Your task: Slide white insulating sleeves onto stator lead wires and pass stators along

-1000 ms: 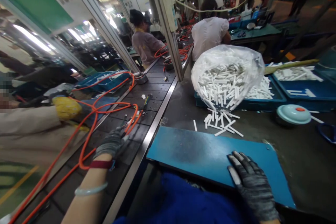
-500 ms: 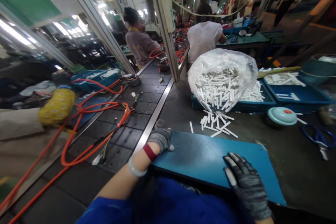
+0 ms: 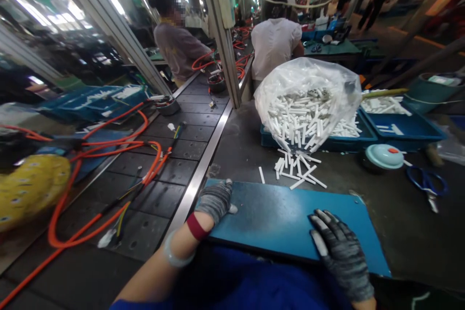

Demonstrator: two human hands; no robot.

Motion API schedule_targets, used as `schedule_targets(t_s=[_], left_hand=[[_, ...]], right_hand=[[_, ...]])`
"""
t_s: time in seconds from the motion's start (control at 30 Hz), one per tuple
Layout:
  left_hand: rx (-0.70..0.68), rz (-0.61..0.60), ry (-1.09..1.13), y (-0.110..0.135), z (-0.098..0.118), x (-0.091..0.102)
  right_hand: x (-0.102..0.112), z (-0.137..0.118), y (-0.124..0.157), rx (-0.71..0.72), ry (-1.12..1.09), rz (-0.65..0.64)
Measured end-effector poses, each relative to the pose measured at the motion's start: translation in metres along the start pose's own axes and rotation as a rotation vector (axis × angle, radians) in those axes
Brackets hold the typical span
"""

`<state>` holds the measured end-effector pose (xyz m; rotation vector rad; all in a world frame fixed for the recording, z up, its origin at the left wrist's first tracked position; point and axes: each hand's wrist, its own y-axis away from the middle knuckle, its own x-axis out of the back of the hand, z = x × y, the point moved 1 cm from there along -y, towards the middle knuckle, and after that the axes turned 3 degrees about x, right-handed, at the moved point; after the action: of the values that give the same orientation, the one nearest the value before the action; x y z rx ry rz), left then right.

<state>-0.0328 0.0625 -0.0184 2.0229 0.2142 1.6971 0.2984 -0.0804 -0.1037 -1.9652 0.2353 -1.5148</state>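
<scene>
My left hand [image 3: 215,200], in a grey knitted glove with pale fingertips, rests on the left end of a blue board [image 3: 269,210]. Its thumb is apart from the fingers, and nothing shows in its grasp. Toward the right end of the same board lies my right hand [image 3: 339,252], also gloved, palm down with fingers stretched out and holding nothing. Just beyond the board are loose white sticks or tubes [image 3: 298,170], spilling from the mouth of a clear plastic bag [image 3: 316,70] full of them.
Blue trays [image 3: 417,131] stand behind the bag. A lidded light-blue container [image 3: 384,156] and blue-handled scissors [image 3: 426,181] are at right. On the left, orange cables [image 3: 78,240] cross the dark conveyor [image 3: 145,223], near a co-worker's yellow sleeve [image 3: 36,186]. Two people work farther back.
The camera view has shifted a little, and both hands stay on the board. At left, the co-worker's yellow sleeve and the orange cables appear farther left and lower.
</scene>
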Motion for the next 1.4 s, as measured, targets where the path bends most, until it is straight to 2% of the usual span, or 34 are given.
schedule_targets(t_s=[0.33, 0.77, 1.4], left_hand=[[-0.011, 0.013, 0.018, -0.008, -0.010, -0.014], [0.014, -0.020, 0.013, -0.002, 0.001, 0.006], [-0.003, 0.026, 0.013, 0.001, 0.000, 0.007]], right_hand=[[0.001, 0.001, 0.000, 0.003, -0.008, -0.008], [0.001, -0.001, -0.001, 0.008, -0.001, 0.007], [-0.002, 0.000, 0.002, -0.019, -0.010, 0.018]])
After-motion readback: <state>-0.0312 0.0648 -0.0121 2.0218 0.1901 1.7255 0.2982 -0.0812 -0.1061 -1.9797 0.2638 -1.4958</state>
